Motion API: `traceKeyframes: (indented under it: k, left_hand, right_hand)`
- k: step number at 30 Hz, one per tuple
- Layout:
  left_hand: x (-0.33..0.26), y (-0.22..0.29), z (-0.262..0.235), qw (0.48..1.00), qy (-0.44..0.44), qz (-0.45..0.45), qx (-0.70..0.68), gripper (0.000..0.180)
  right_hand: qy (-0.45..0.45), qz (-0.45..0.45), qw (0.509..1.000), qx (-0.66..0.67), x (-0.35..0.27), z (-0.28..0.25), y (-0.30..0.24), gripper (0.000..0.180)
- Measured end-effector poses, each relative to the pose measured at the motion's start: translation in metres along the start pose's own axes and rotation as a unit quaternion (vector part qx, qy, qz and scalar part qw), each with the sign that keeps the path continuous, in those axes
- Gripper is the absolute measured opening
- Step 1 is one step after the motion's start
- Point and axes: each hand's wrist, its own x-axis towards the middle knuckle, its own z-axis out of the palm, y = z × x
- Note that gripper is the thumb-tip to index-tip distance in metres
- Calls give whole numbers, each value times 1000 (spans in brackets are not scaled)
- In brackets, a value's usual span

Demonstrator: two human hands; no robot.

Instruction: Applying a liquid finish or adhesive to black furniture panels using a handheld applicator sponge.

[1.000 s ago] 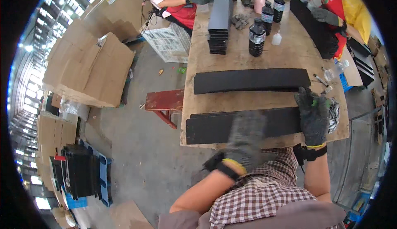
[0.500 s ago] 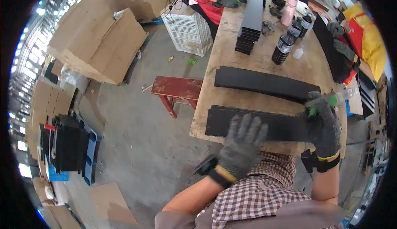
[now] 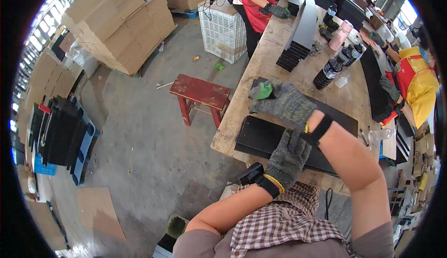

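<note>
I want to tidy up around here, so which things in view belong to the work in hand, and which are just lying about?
Seemingly part of the work:
near black panels, under the left hand
far black panels, by the right hand

Seemingly just lying about:
pink flask
dark bottles
small white bottle
red stool
flat cardboard sheet

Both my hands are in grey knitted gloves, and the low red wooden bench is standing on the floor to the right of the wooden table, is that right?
Not quite: the low red wooden bench stands on the floor to the left of the brown wooden table, as the head view shows. Your left hand and right hand are both in grey knitted gloves.
</note>
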Motion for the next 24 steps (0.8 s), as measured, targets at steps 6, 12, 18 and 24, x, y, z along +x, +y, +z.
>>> traceKeyframes:
  k: [6, 12, 18, 24]
  left_hand:
    - [-5, -2, -4, 999, 12, -4, -30, 56]
    - [-5, -4, -16, 948, 10, 31, 317, 58]
    - [-3, -3, -27, 998, -28, 18, -60, 59]
    - [-3, -2, -29, 998, -7, 8, -65, 59]
  right_hand:
    - [-52, 6, 991, -123, 14, 16, 13, 39]
    - [-15, -46, 982, -182, 19, 6, 22, 35]
    - [6, -139, 952, -271, 23, 8, 25, 29]
    - [-43, -191, 939, -282, 28, 8, 24, 28]
